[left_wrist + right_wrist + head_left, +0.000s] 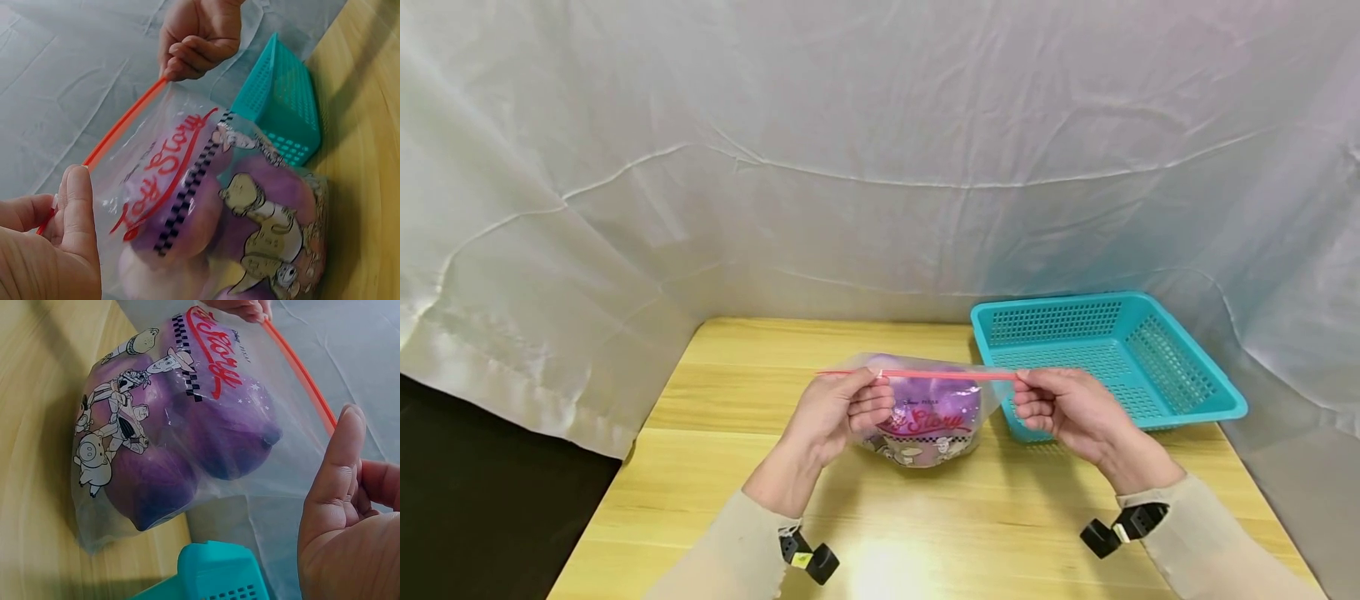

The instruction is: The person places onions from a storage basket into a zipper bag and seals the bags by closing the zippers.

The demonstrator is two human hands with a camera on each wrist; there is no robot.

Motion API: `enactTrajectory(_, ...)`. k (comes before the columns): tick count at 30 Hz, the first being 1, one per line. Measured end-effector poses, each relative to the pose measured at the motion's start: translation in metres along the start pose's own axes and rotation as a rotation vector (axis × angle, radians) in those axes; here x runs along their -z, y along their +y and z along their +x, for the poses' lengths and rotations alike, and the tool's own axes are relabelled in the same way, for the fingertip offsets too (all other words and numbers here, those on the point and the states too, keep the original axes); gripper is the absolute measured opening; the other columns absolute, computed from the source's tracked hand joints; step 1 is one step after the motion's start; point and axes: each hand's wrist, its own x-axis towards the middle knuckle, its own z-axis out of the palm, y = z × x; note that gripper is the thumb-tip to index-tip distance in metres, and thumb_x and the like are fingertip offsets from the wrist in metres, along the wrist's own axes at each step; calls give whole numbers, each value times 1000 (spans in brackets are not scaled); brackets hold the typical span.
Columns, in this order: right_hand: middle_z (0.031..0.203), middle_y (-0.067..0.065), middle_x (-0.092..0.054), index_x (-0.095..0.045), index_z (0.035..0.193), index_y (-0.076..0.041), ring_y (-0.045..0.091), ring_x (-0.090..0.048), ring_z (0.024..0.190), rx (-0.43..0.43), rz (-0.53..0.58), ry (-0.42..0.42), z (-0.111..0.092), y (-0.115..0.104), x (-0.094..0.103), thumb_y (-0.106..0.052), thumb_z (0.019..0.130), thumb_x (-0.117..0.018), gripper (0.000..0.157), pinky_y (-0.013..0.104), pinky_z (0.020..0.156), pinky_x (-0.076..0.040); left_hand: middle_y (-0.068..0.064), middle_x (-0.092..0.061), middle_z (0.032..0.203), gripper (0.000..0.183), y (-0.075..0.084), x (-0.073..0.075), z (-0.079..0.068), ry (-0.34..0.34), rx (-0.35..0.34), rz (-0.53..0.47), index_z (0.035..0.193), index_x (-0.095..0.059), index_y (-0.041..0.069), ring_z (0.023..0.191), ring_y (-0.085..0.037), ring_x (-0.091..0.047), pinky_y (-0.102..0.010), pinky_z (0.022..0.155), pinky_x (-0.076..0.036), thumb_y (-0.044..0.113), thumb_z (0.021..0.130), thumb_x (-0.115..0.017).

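Observation:
A clear zip bag [925, 433] with a red zip strip [951, 375] and printed cartoon figures is held upright over the table. Several rounded purple things [231, 437] with darker pointed ends fill it; their kind is unclear. My left hand [831, 417] pinches the strip near its left end, where a small white piece [55, 203] shows between thumb and finger. At the opposite end of the strip, the thumb and curled fingers of my right hand [1078, 412] grip the bag's top corner. The strip is stretched straight between both hands. Whether the bag's bottom touches the table is hard to tell.
A turquoise perforated basket [1195, 350] stands at the back right, just behind my right hand. Under everything lies a wood-grain table [722, 475]. Pale grey cloth [880, 233] hangs behind and along the sides. A dark area [482, 483] lies beyond the table's left edge.

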Motion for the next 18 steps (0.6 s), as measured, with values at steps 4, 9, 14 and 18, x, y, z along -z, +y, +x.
enactTrajectory(4,75,4,-72,-73,88,-6,13,-70,65,5,10,5,-1,1,2,-21,99,-56,25,24,60,-57,-11,-73,79,17,4,8,-3,15,-27,15,93,-68,1,71,-19,-73,-29,70,-58,15,95,-60)
enactTrajectory(9,75,4,-72,-73,88,-6,12,-70,66,11,32,-6,-1,1,7,-19,99,-54,26,24,60,-56,-9,-74,79,16,13,21,-8,30,-40,-7,89,-69,3,71,-18,-73,-29,71,-58,15,95,-61)
enactTrajectory(14,76,4,-72,-72,91,-4,13,-70,66,13,55,1,-1,-3,11,-19,100,-53,25,24,62,-57,-9,-74,78,13,20,31,-10,51,-53,-37,87,-71,3,71,-18,-73,-29,73,-58,14,92,-65)
enactTrajectory(18,77,5,-72,-71,92,-3,14,-69,67,7,47,15,1,-6,8,-20,98,-56,23,24,62,-57,-8,-74,80,13,23,34,-11,61,-52,-48,89,-70,4,73,-18,-73,-30,76,-58,16,92,-66)
